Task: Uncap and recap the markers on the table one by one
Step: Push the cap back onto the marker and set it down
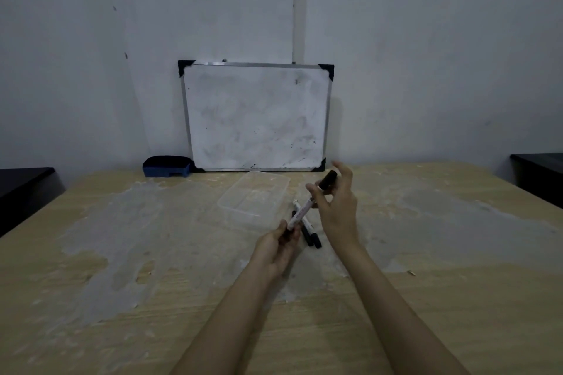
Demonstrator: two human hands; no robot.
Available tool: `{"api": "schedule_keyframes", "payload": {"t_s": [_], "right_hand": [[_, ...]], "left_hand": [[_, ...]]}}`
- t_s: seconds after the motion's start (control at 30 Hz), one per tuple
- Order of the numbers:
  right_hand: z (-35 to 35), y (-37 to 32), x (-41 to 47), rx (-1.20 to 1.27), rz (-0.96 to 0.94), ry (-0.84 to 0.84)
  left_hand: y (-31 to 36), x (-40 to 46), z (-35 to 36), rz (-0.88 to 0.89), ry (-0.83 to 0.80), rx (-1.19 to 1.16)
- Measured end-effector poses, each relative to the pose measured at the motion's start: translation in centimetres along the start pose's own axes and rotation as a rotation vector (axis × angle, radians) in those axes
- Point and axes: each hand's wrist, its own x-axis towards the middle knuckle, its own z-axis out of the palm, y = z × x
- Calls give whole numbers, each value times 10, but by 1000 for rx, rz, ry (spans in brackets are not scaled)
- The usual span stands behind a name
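Observation:
My left hand [278,245] grips the lower end of a white-barrelled marker [300,213], which points up and to the right with its tip bare. My right hand [336,207] hovers just right of that tip and pinches a black cap [328,179] between thumb and fingers, a little apart from the marker. Two more capped markers [310,230] lie side by side on the table under and between my hands, partly hidden by the held marker.
A clear plastic container [240,204] rests on the wooden table [152,253] just left of the markers. A small whiteboard [256,116] leans on the wall behind, with a blue eraser [167,166] at its left. Dark furniture flanks the table on both sides.

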Motion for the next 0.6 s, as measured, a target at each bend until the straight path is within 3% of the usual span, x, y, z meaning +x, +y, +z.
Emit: {"api": "schedule_keyframes", "payload": {"t_s": [0.13,0.33,0.4,0.5,0.6], "right_hand": [[0,5,3,201,100,104],[-9,28,2,471,426,288],[-13,39,0,550,541,386],[-17,54,-8,560,651,428],[-17,63,-12,549,683,414]], "left_hand": [[8,1,2,34,-30,190],[39,-11,2,238,14,795],[52,-14,3,419,85,982],[64,-6,5,810,342,1220],[71,8,11,952,462,1323]]}}
